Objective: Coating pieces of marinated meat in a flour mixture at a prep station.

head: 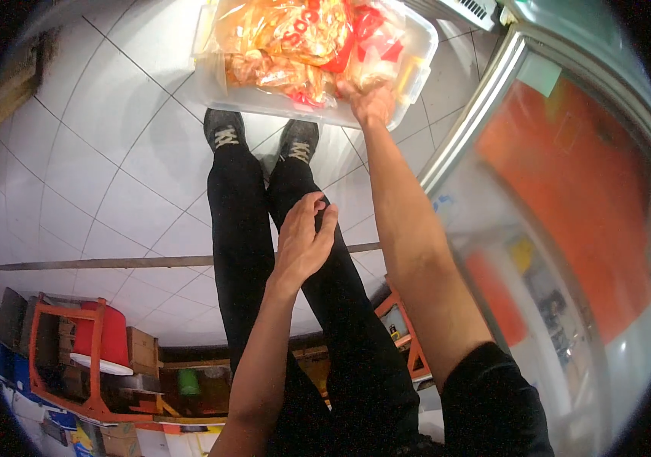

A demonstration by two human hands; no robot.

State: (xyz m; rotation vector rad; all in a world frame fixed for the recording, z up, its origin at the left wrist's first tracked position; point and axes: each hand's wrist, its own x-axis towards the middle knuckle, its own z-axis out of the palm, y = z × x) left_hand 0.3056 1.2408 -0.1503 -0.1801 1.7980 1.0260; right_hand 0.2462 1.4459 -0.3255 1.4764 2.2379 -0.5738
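Observation:
A translucent plastic storage box (280, 105) sits on the floor just beyond my shoes. Clear plastic bags (274, 71) of pale orange, meat-like food fill it, some with red printing. My right hand (372, 104) reaches over the near rim and grips the lower end of a red-and-clear plastic bag (374, 63) in the box's right part; glare and the bag hide its fingertips. In front of my right thigh, my left hand (305, 240) hovers with nothing in it, its fingers loosely bent and the thumb apart.
Close on my right stands a glass-fronted refrigerator or freezer (474, 131), with orange showing through or reflected in its glass. White floor tiles (125, 143) lie to the left. Behind me are an orange frame (97, 354), a red tub (101, 337) and cardboard boxes (143, 349).

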